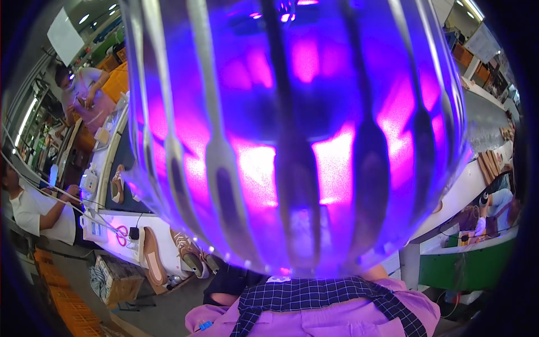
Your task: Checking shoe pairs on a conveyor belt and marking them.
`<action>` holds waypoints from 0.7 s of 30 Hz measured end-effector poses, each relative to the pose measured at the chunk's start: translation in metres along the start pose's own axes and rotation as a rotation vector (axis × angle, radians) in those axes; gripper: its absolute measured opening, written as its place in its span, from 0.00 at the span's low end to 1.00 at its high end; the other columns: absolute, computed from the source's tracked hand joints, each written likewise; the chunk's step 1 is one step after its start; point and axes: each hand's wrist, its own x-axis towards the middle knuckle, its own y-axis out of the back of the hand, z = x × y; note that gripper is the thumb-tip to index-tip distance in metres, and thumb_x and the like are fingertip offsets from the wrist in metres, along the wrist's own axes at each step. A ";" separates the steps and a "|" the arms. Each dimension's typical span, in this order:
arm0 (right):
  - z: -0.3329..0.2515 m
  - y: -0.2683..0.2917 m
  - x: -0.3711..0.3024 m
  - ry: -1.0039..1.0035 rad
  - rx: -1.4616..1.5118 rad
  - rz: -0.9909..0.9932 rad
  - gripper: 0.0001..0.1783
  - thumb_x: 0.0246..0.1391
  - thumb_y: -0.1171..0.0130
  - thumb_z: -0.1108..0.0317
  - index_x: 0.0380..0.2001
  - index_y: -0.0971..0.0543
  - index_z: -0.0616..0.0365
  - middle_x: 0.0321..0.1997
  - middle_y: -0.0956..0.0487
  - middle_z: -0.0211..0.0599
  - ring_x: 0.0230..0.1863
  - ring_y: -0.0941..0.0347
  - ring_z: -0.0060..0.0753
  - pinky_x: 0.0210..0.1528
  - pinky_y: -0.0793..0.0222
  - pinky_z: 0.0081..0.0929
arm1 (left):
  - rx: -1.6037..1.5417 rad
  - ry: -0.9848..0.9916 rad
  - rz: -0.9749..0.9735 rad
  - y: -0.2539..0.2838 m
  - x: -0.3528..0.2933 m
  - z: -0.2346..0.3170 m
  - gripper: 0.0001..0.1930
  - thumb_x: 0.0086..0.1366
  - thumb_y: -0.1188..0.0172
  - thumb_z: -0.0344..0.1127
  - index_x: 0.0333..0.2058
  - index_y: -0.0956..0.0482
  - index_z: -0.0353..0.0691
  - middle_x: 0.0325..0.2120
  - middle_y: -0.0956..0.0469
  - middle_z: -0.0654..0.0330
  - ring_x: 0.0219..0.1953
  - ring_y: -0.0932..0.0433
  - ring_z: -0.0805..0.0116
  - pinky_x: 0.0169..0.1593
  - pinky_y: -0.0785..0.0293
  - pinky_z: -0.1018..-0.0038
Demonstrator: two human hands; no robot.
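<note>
Most of what we get here is one huge glowing thing right up against the camera: a rounded lamp-like cage (292, 140) lit purple and magenta, with shiny curved metal bars running top to bottom across it. It fills the middle of the view from the top edge almost to the bottom, so it sits between us and nearly everything else.

Our own hands don't show anywhere, neither left nor right, so we can't say whether they're open, closed or gripping anything.

Just under the cage there's a pink garment with a dark checked collar (314, 309), low in the centre.

Off to the left, a long white tabletop (106, 163) runs away from us with a few things on it: a tan shoe (117, 184) lying on the darker strip, red-handled scissors (121, 235) near the front edge, and a brown shoe sole (151, 255) just beside them. A lace-up shoe (188, 253) sits tilted at the tabletop's edge, close to the cage.

Two other people are at that tabletop: one in a white shirt (33, 210) at the far left, another in pink (84, 92) further back. On the right, a green bench (466, 264) shows below a pale curved counter.
</note>
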 end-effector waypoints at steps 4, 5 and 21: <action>0.002 0.015 0.006 -0.008 -0.034 0.005 0.18 0.53 0.43 0.66 0.46 0.30 0.61 0.42 0.24 0.38 0.44 0.26 0.34 0.50 0.30 0.38 | 0.034 0.053 -0.022 0.004 0.001 -0.003 0.18 0.58 0.42 0.38 0.48 0.29 0.42 0.41 0.23 0.62 0.43 0.24 0.67 0.46 0.26 0.66; 0.002 0.017 0.008 -0.018 -0.048 0.003 0.19 0.53 0.44 0.64 0.46 0.30 0.60 0.43 0.24 0.37 0.45 0.26 0.34 0.50 0.30 0.38 | 0.038 0.057 -0.020 0.003 0.000 -0.003 0.18 0.58 0.42 0.38 0.48 0.29 0.42 0.41 0.23 0.62 0.43 0.24 0.67 0.46 0.26 0.66; 0.025 0.052 0.020 -0.374 0.324 -0.237 0.28 0.57 0.52 0.61 0.58 0.39 0.60 0.56 0.30 0.47 0.53 0.29 0.44 0.57 0.34 0.43 | -0.202 0.502 -0.270 -0.015 0.098 -0.046 0.30 0.64 0.59 0.49 0.57 0.41 0.33 0.49 0.33 0.36 0.43 0.26 0.44 0.44 0.25 0.56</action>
